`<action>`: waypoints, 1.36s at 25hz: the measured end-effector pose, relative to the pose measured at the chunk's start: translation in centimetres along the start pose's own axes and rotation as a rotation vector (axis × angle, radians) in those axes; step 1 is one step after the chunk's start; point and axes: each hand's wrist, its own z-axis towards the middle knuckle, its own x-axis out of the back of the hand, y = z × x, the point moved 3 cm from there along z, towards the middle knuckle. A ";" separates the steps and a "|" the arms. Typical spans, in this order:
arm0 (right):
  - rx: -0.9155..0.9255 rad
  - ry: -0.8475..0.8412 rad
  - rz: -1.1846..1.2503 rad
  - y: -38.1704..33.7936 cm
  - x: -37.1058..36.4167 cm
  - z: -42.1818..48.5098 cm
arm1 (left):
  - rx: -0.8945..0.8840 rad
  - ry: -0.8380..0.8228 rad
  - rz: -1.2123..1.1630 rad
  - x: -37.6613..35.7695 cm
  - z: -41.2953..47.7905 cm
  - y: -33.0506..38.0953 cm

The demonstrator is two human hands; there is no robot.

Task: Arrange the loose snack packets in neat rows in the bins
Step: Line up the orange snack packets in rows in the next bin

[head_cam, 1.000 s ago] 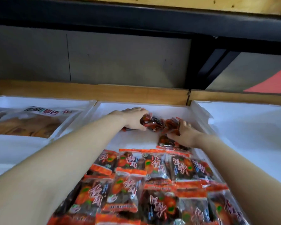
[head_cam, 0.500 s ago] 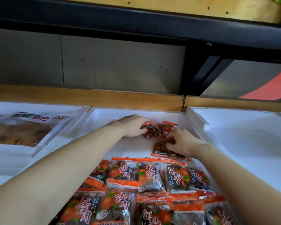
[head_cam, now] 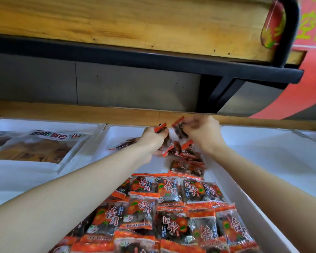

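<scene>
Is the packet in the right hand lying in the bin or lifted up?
Lifted: the right hand pinches the packet above the loose pile.

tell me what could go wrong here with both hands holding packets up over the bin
1. The left hand grips several packets at once, so one may slip out and land crooked on the loose pile.
2. The right hand holds its packet close to the bin's far edge, so a fumble could send it over the back.
3. Both forearms cross low over the neat rows; dipping them could knock those askew.
</scene>
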 end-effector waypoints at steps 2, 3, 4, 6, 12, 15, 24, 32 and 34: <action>0.093 -0.030 -0.002 -2.6 -0.2 -0.8 | 0.060 -0.046 -0.198 -0.5 -2.0 1.2; 0.116 -0.052 0.009 -3.5 -0.2 -1.2 | 0.081 -0.061 -0.275 -0.3 -2.8 1.6; 0.126 -0.076 0.018 -4.0 -0.3 -1.6 | 0.077 -0.093 -0.325 -0.1 -3.7 2.1; 0.152 -0.115 0.059 -4.5 -0.4 -2.4 | 0.002 -0.173 -0.280 1.0 -4.9 2.6; 0.093 -0.186 0.288 -4.6 -1.2 -3.0 | -0.071 -0.095 -0.202 3.1 -6.8 2.3; 0.062 -0.051 0.239 -2.2 -0.3 -1.7 | -0.075 -0.004 -0.128 4.3 -6.2 2.0; -0.194 -0.819 -0.643 10.0 -2.9 -2.3 | -0.128 0.013 -0.039 5.6 -4.0 1.2; -0.105 -0.677 -0.553 9.7 -2.5 -1.7 | -0.079 -0.001 -0.042 4.2 -4.3 1.7; -0.144 -0.536 -0.404 8.3 -1.9 -1.3 | -0.034 0.005 -0.033 4.3 -4.7 1.7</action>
